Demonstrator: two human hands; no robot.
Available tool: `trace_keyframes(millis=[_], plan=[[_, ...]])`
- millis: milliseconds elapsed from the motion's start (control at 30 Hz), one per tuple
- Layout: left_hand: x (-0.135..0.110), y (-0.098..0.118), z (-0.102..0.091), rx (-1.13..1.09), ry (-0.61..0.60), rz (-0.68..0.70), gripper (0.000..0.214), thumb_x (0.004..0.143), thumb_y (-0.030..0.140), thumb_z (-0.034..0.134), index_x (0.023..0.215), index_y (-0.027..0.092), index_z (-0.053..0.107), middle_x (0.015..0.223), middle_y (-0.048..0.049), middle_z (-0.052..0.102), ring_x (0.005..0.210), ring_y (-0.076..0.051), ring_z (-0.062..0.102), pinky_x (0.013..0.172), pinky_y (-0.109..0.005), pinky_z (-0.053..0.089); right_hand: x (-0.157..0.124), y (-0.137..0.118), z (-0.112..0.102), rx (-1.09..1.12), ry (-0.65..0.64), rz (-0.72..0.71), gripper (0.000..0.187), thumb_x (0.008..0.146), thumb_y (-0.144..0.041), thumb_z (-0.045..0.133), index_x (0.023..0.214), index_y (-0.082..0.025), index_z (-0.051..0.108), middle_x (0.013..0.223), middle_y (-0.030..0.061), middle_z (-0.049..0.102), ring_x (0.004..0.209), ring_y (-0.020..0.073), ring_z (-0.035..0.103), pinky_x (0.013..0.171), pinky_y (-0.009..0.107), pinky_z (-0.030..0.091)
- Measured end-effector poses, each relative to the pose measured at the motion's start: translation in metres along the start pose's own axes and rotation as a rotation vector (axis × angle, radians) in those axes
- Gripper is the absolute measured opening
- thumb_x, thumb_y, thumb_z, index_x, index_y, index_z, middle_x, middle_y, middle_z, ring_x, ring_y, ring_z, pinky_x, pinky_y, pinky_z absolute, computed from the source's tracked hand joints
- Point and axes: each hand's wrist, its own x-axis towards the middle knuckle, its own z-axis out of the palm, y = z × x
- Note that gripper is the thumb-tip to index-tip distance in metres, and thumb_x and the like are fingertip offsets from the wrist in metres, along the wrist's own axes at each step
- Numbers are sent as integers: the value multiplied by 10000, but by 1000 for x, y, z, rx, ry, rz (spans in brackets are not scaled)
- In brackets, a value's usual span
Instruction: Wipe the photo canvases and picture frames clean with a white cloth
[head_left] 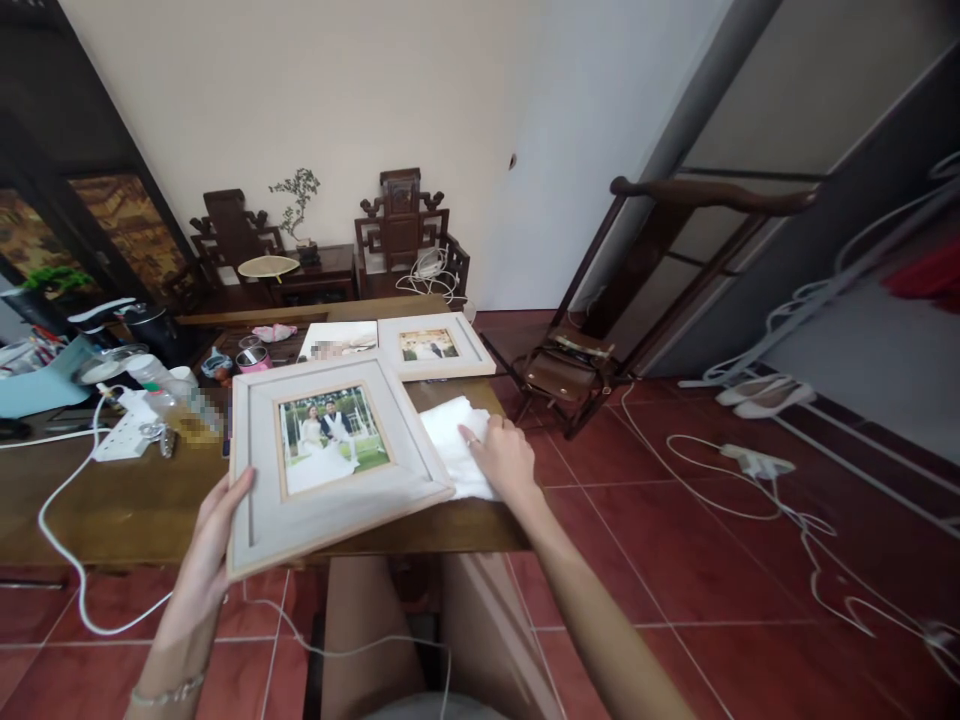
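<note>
I see the large frame [330, 455] at the near edge of the tabletop [127, 505], just left of centre in my view. It is square, with a wide, pale, whitewashed border that slopes inward to a thin strip of bare light wood. Behind the glass is a photo of a couple, one in a long white dress and one in a dark suit, on green grass. The frame sits tilted, and its near corner, at 7 o'clock, juts out past the tabletop edge.

My left hand [214, 535] takes it from 8 o'clock. The grip is pinching the left rail, with the thumb on the front face and the fingers hidden underneath.

At 3 o'clock from the frame, my right hand [504, 458] lies palm down on a folded white cloth [450, 430]. Its grip is spread flat and loose, closed on nothing, with the forefinger pressed into the fabric. The frame's right corner overlaps the cloth's near edge.

At 1 o'clock from the large frame a smaller frame [435, 346] of the same pale make lies flat, and an unframed print [339, 340] lies just beside it at 12 o'clock. A white power strip [126, 436] sits at 9 o'clock, well apart
</note>
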Motion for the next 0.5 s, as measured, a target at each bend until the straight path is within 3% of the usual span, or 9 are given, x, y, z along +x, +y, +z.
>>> trace_keyframes(millis=[133, 233, 367, 433, 500], plan=[[-6, -20, -11, 8, 1, -54, 190, 789, 220, 638, 967, 157, 649, 745, -50, 729, 525, -160, 670, 484, -222, 531, -5, -2, 9, 191, 102, -6, 296, 919, -354, 387, 1012, -103, 510, 946, 224, 628, 899, 333, 593, 710, 370, 418], [-6, -29, -14, -8, 14, -95, 205, 819, 196, 595, 1011, 143, 643, 747, -61, 732, 533, -171, 676, 527, -247, 544, -1, 17, 11, 334, 86, 10, 274, 926, -324, 320, 999, -128, 497, 822, 176, 641, 761, 294, 611, 654, 341, 409], [-1, -34, -16, -18, -8, -87, 238, 842, 183, 556, 1059, 123, 631, 761, -71, 735, 530, -173, 677, 539, -251, 545, 10, 41, 9, 403, 51, -25, 167, 858, -285, 416, 957, -179, 497, 707, 73, 620, 653, 247, 595, 602, 305, 419], [1, -34, -18, -18, -22, -70, 241, 845, 181, 550, 1066, 126, 628, 767, -67, 736, 531, -167, 677, 527, -240, 542, 10, 45, 6, 431, 67, -41, 218, 824, -267, 458, 1017, -168, 483, 789, 84, 627, 704, 248, 597, 640, 325, 443], [1, -35, -21, -21, -31, -72, 241, 839, 182, 561, 1065, 131, 626, 769, -60, 736, 529, -162, 676, 519, -231, 541, 0, 43, 1, 455, 213, -108, 313, 810, -258, 491, 1100, -146, 458, 963, 139, 609, 870, 272, 579, 749, 380, 454]])
